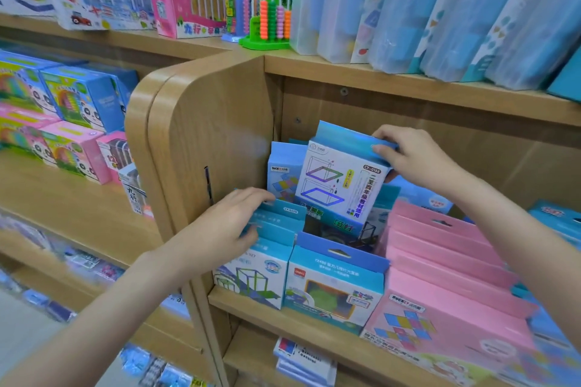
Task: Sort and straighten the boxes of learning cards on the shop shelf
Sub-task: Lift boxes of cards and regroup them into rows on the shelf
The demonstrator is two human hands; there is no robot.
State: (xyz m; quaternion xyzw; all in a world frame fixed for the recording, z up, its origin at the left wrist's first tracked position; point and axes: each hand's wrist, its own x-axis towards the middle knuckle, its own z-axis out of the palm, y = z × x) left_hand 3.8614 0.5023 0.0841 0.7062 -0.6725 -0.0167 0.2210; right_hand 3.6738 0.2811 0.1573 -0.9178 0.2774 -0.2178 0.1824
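My right hand (412,157) grips the top right corner of a white and blue box (339,185) with frame drawings, lifted and tilted above the shelf's left rear. My left hand (232,223) rests with its fingers over the blue hang tabs of the leftmost row of boxes (276,223). A blue box with a coloured grid (283,176) stands behind, against the wooden side panel. In front stand a white box with a green frame (251,276) and a blue box (333,286). A row of pink boxes (440,261) fills the right.
The wooden side panel (204,141) closes the shelf on the left. Above are an abacus (267,9), pink and blue toy boxes and clear pouches (440,9). More blue boxes (559,223) sit far right. The neighbouring shelf unit holds panda boxes (78,97). Packs (301,358) lie on the shelf below.
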